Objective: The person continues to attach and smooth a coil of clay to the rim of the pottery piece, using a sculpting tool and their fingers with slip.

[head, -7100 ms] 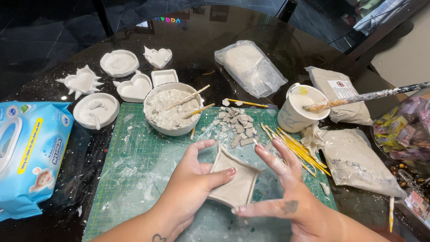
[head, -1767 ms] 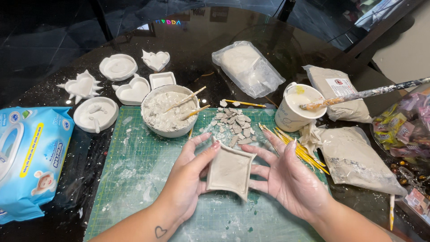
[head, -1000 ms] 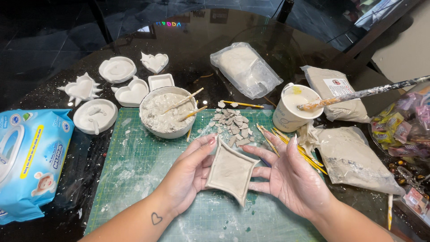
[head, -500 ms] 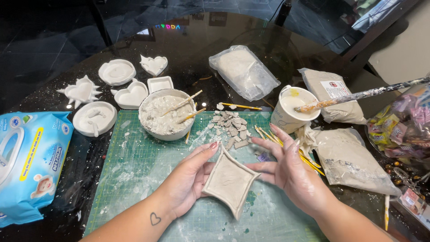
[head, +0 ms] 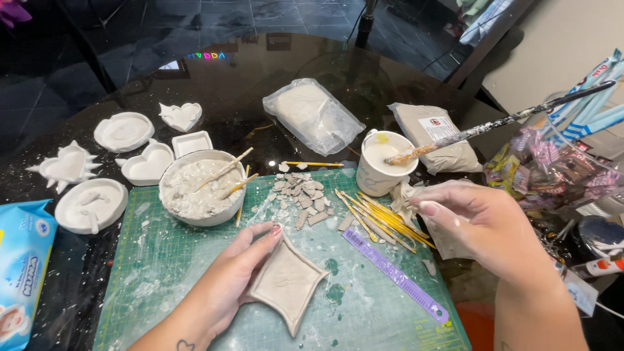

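My left hand (head: 227, 279) holds a grey, four-pointed clay dish (head: 286, 283) by its left edge, just above the green cutting mat (head: 149, 273). My right hand (head: 481, 227) hovers to the right, off the dish, fingers curled loosely with nothing in them, above a crumpled plastic bag of clay (head: 448, 227) and near a bundle of yellow sticks (head: 383, 218). A purple ruler (head: 396, 276) lies on the mat between the dish and my right hand.
A bowl of wet plaster (head: 195, 188) with wooden sticks stands at the mat's back left. Clay shards (head: 299, 195) lie behind the dish. A white cup (head: 383, 162) with a long brush, several white cast moulds (head: 123, 133), clay bags (head: 312, 114) and a blue wipes pack (head: 23, 260) surround the mat.
My right hand has let go of the clay dish and drawn back to the right. My left hand alone now holds the dish, tilted lower on the mat.
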